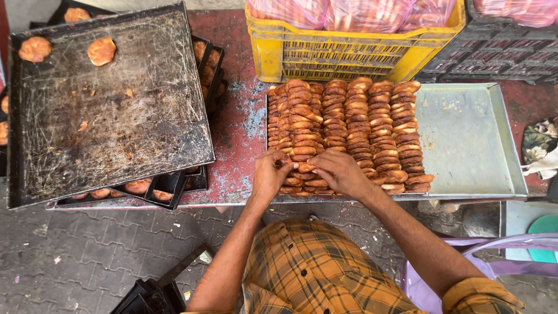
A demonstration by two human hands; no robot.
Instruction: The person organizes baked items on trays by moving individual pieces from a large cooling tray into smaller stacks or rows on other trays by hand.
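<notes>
Golden-brown biscuits [349,134] lay on a grey metal tray [471,139]. The crate [343,55] was yellow; the shirt [314,273] was orange-and-brown plaid.

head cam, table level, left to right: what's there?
Dark scratched baking tray → stacked black pans with buns → left hand → right hand, both on the rows of browned buns → bare end of the metal tray → patterned cloth.

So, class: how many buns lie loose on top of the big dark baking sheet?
2: both on the dark baking sheet, one bun at its far-left corner, the other bun just right of it. None seem hidden.
</notes>
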